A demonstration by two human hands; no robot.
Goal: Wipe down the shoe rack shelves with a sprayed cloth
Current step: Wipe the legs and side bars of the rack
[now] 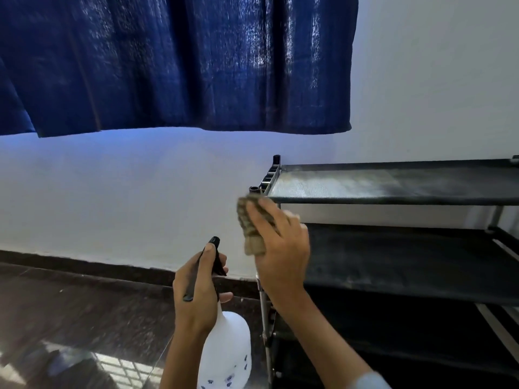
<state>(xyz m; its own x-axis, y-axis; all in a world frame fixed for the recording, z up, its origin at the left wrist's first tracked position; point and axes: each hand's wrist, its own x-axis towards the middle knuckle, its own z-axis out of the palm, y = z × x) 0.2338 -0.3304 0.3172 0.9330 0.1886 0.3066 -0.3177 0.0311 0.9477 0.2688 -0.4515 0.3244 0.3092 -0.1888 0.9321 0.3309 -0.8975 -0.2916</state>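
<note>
the left hand (198,287) is closed around the black trigger head of a white spray bottle (227,349), thumb on top near the nozzle, fingers wrapped at the trigger. the bottle hangs upright below the hand, over the dark floor (70,304), with its nozzle directed toward the cloth.

the right hand (280,248) grips a tan cloth (250,226), bunched between the fingers and palm. the cloth is raised just beside the front left corner post of the shoe rack (393,248); whether it touches the post cannot be told owing to motion blur.

the shoe rack stands against the white wall (140,192) at the right of the view. its top shelf (365,185) carries a pale, dusty patch across the left and middle portion. the second shelf (407,265) is dark fabric and lies behind the right hand. lower tiers are in shadow.

a dark blue curtain (174,63) hangs above, on the wall.
</note>
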